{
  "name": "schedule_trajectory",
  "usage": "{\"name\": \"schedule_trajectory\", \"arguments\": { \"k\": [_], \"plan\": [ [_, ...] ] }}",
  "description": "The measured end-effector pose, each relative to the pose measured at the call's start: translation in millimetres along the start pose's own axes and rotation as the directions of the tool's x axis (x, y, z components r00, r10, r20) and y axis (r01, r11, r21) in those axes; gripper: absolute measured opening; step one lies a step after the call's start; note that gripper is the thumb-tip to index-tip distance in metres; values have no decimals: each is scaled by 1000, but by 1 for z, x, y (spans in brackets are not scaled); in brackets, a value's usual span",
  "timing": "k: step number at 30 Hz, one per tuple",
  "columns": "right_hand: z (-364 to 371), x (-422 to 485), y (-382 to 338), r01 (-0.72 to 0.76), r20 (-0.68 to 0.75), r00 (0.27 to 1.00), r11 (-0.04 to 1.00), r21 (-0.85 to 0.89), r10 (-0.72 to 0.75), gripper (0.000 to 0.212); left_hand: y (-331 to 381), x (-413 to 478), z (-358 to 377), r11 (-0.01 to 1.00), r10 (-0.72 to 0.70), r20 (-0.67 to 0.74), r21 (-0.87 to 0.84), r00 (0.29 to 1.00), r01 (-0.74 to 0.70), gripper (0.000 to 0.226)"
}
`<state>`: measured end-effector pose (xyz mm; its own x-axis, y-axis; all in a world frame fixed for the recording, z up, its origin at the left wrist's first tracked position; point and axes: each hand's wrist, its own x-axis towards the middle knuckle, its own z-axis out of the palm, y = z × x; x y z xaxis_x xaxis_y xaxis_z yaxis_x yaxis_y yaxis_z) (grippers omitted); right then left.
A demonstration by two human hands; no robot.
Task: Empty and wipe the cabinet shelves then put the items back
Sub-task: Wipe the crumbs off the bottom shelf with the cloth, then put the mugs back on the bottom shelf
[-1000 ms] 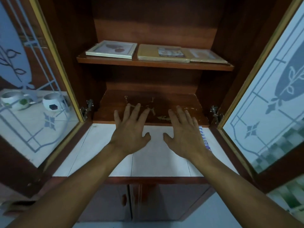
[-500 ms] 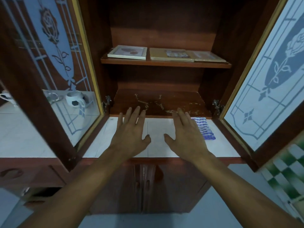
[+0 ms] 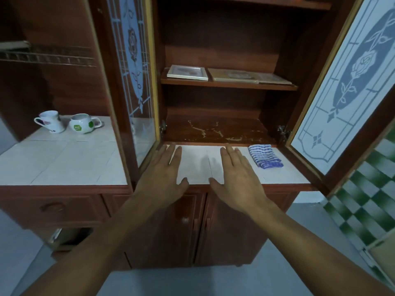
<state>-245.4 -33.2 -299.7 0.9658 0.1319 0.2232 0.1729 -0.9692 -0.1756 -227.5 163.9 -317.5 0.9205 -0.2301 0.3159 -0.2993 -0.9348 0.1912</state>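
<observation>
Your hands: two, both empty. Your left hand and your right hand lie palm down with fingers straight, side by side but apart, over the front edge of the white tiled counter. Whether they press on it cannot be told.

Lower cupboard doors: two, closed, below your wrists.

Cloth: one, blue-and-white striped, folded, on the counter just right of your right hand, not touching it.

Bottom shelf: one, worn wood with pale scuffed patches, directly behind the counter.

Cabinet doors: two, frosted glass with a rose pattern, both swung open — left door, right door.

Middle shelf: one, carrying three flat items in a row — a white-framed picture at the left, then a tan book and a tan sheet touching each other.

Mugs: two, white, close together on the counter section to the left, outside the cabinet: first mug, second mug.
</observation>
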Motion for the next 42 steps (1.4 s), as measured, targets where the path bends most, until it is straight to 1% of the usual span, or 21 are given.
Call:
{"name": "schedule_trajectory", "arguments": {
  "k": [3, 8, 12, 17, 19, 23, 27, 33, 37, 42],
  "plan": [
    [-3, -12, -14, 44, -6, 999, 999, -1, -44, 84, -7, -20, -8, 1000, 13, -44, 3, 999, -13, 85],
    [-7, -32, -38, 162, -2, 987, 987, 11, -162, 79, -16, -59, -26, 1000, 18, -79, 20, 997, -16, 82],
    [-7, -51, -65, 242, 23, 970, 970, -18, -242, 77, -28, -89, -39, 997, -10, -58, 77, 998, 14, 83],
    [-4, -64, -103, 300, 28, 954, 954, -19, -299, 77, -48, -126, -57, 990, -69, -75, 121, 995, 78, 82],
    [0, -67, -122, 314, 24, 949, 949, -9, -314, 78, -63, -139, -63, 985, -91, -74, 143, 993, 101, 78],
    [7, -70, -167, 344, -1, 939, 939, 10, -344, 80, -101, -161, -78, 976, -119, -96, 169, 988, 134, 79],
    [15, -74, -221, 354, -1, 935, 935, 5, -354, 80, -147, -184, -98, 976, -121, -120, 168, 985, 140, 77],
    [30, -71, -286, 360, 28, 933, 933, 4, -360, 80, -200, -213, -119, 974, -150, -86, 160, 985, 162, 77],
    [38, -64, -314, 375, 36, 926, 927, 18, -375, 80, -228, -222, -127, 966, -179, -70, 177, 981, 189, 77],
    [47, -45, -329, 390, 49, 919, 921, 12, -390, 80, -251, -212, -130, 947, -221, -82, 221, 972, 234, 77]
  ]
}}
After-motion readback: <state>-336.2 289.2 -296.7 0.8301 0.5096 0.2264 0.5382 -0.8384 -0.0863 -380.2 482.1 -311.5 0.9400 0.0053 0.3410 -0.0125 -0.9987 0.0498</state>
